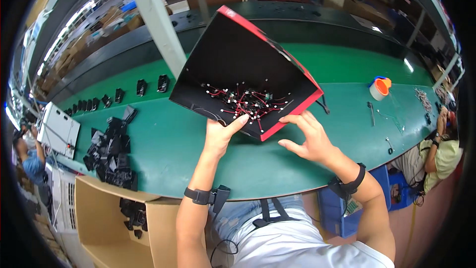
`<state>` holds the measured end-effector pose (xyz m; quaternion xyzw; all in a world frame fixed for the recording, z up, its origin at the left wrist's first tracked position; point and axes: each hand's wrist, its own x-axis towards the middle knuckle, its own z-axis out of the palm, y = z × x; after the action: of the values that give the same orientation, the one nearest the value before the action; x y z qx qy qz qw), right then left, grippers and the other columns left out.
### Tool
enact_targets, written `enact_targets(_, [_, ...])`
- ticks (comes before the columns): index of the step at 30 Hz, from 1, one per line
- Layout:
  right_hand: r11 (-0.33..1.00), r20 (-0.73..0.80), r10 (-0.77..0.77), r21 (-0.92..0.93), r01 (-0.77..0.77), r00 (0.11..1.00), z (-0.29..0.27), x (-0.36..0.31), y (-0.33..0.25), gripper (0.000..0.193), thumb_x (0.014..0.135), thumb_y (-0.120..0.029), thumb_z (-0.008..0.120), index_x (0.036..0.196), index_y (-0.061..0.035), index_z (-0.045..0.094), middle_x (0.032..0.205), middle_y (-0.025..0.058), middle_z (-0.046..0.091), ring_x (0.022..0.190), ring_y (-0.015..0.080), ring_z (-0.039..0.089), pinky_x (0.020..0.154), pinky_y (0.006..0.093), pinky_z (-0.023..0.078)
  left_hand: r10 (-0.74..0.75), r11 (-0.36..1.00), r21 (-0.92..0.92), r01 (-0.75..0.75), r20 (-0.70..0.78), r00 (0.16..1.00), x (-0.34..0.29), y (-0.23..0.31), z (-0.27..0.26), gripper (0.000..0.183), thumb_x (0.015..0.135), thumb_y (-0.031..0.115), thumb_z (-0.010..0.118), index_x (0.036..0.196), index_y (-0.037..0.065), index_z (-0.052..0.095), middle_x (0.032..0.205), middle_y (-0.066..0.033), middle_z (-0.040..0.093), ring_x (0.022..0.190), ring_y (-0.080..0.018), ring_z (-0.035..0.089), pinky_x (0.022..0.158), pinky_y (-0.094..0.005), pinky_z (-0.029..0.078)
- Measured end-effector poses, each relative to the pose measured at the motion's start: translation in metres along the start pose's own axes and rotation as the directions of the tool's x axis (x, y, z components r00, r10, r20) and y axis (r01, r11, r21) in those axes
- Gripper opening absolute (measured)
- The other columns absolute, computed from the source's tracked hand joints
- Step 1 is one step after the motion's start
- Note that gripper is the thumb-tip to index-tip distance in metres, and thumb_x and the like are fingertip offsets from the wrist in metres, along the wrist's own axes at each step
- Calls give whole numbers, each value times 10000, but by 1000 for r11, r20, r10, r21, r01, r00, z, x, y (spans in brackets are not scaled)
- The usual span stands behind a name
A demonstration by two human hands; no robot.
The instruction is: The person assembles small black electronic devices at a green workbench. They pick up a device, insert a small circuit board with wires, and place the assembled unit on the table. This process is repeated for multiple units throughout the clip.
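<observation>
A black-lined box (238,54) with red outer sides is tilted up above the green workbench, its open side toward me. Inside, at its lower part, lies a tangle of small circuit boards with red and black wires and white connectors (248,103). My left hand (220,136) grips the box's near left edge, thumb over the rim and fingers hidden beneath. At the near right corner, my right hand (311,136) touches the red edge with its fingertips. Its thumb is stretched out, apart from the fingers and off the box.
Black plastic parts (111,151) are heaped on the green bench (168,164) at left, with more parts standing in a row behind. A cardboard carton (114,223) stands below. An orange-and-white tape roll (380,89) and tools lie right. Other people sit at both ends.
</observation>
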<state>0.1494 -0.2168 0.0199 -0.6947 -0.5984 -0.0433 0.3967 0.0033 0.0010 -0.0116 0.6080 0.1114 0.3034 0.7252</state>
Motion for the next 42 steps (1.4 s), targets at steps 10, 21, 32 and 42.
enact_targets(10, [27, 580, 550, 707, -707, 601, 54, 28, 42, 539, 991, -326, 605, 1356, 46, 468, 1317, 213, 572, 1132, 297, 638, 956, 377, 534, 307, 641, 740, -203, -5, 952, -7, 14, -24, 1033, 615, 124, 929, 1451, 29, 328, 1354, -151, 466, 1259, -292, 513, 925, -416, 583])
enact_targets(21, [664, 274, 390, 578, -474, 879, 108, 48, 33, 474, 906, -290, 700, 1226, 50, 624, 1147, 169, 694, 1079, 240, 663, 929, 368, 523, 386, 627, 748, -219, -55, 921, 4, -5, -47, 1053, 549, 269, 975, 1382, -10, 394, 1279, -166, 508, 1164, -304, 559, 821, -404, 594])
enact_targets(32, [859, -90, 424, 355, -369, 901, 25, 54, 49, 757, 831, -302, 802, 1439, -43, 433, 1401, 161, 545, 1260, 291, 563, 923, 387, 537, 340, 585, 750, -309, 119, 933, 9, 26, -59, 456, 758, 137, 818, 1161, 6, 650, 1172, -141, 644, 1077, -291, 611, 887, -414, 507])
enact_targets(42, [608, 50, 407, 730, -311, 912, 19, 77, 37, 530, 974, -122, 645, 1446, -50, 415, 1118, 59, 661, 921, 225, 701, 744, 309, 580, 374, 833, 433, -344, 16, 927, 13, 35, -47, 487, 677, 95, 909, 1082, -21, 666, 1065, -87, 690, 964, -180, 652, 888, -331, 535])
